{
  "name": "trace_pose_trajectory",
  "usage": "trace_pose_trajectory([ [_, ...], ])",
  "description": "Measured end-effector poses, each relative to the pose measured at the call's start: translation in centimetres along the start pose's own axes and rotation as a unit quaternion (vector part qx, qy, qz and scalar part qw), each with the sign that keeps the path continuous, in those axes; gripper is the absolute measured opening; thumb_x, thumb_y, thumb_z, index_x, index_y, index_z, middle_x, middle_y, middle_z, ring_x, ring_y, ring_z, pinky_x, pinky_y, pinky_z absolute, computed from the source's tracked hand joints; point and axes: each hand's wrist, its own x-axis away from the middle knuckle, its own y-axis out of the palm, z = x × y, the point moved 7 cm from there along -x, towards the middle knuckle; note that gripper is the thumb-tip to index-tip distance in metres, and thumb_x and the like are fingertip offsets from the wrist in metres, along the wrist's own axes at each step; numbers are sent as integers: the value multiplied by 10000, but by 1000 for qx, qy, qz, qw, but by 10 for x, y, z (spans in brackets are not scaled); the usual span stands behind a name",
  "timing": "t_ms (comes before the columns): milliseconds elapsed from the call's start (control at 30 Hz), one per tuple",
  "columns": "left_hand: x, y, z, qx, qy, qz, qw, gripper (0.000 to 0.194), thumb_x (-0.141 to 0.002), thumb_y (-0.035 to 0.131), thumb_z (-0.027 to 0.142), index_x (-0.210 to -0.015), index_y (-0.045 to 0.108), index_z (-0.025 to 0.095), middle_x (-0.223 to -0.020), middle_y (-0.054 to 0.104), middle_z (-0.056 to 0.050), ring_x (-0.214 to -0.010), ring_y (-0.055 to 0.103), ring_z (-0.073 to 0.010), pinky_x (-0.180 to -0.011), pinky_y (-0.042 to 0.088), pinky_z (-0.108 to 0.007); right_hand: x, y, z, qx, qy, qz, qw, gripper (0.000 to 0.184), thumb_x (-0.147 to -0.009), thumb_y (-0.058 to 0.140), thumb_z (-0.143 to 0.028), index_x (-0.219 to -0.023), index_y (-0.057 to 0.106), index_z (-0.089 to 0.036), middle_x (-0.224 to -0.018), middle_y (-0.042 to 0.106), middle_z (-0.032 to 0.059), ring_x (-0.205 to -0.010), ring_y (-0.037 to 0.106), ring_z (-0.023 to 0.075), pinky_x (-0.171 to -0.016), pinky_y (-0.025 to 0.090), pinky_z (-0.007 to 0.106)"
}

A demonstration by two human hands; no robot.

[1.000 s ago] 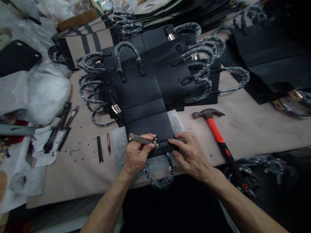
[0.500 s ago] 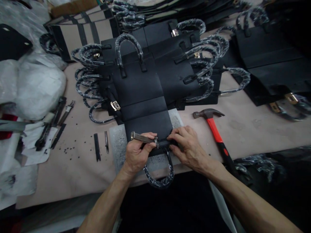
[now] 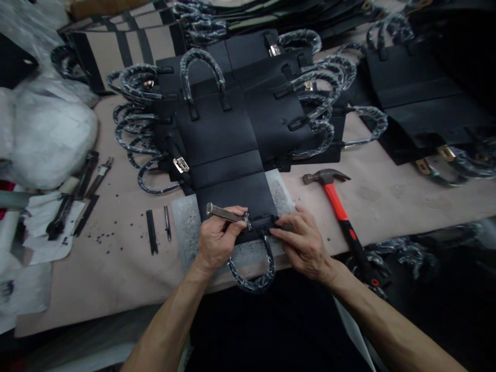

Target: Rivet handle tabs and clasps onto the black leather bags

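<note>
A black handbag panel (image 3: 234, 196) lies spread out in front of me, its near end over a pale speckled slab (image 3: 279, 188). My left hand (image 3: 217, 240) is closed round a metal punch (image 3: 225, 213), whose wide end rests against a narrow black strap (image 3: 262, 222) across the panel. At that strap's right end, my right hand (image 3: 304, 240) pinches it between thumb and fingers. A plastic-wrapped handle (image 3: 253, 284) loops toward me over the table edge, below both hands.
Right of the slab lies a claw hammer (image 3: 337, 201) with a red and black grip. A slim metal rod (image 3: 167, 223) and a dark forked strip (image 3: 151, 232) lie to the left. More bag panels with wrapped handles (image 3: 325, 85) are piled behind. White plastic bundles (image 3: 54, 134) stand far left.
My right hand has shifted slightly right and its fingers have straightened, leaving more of the strap visible. The left hand keeps the punch at the strap. The whole view has shifted a little.
</note>
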Motion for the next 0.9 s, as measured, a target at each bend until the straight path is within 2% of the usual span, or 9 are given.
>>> trace_pose_trajectory([
  [233, 0, 0, 0, 5, 5, 1, 1000, 95, -938, 705, 250, -1015, 734, 203, -1094, 795, -70, -1029, 751, -214, -971, 611, -380, -3, 6, 1, 16, 15, -26, 999, 469, -856, 551, -79, -1256, 682, -288, -1179, 636, 69, -1061, 606, 242, -1122, 377, 633],
  [567, 0, 0, 0, 4, 3, -1, 1000, 87, -942, 706, 253, -1009, 735, 205, -1104, 792, -70, -1043, 747, -214, -991, 601, -386, 0, 7, 3, 17, 13, -39, 999, 449, -887, 558, -101, -1287, 664, -274, -1210, 634, 82, -1099, 609, 252, -1138, 365, 638],
  [900, 0, 1, -1, -2, 5, -5, 1000, 93, -942, 705, 255, -1013, 735, 203, -1097, 794, -73, -1041, 749, -216, -980, 600, -377, 0, 7, 5, 6, 2, -39, 999, 448, -850, 572, -101, -1239, 692, -289, -1204, 634, 73, -1094, 599, 258, -1117, 375, 635],
])
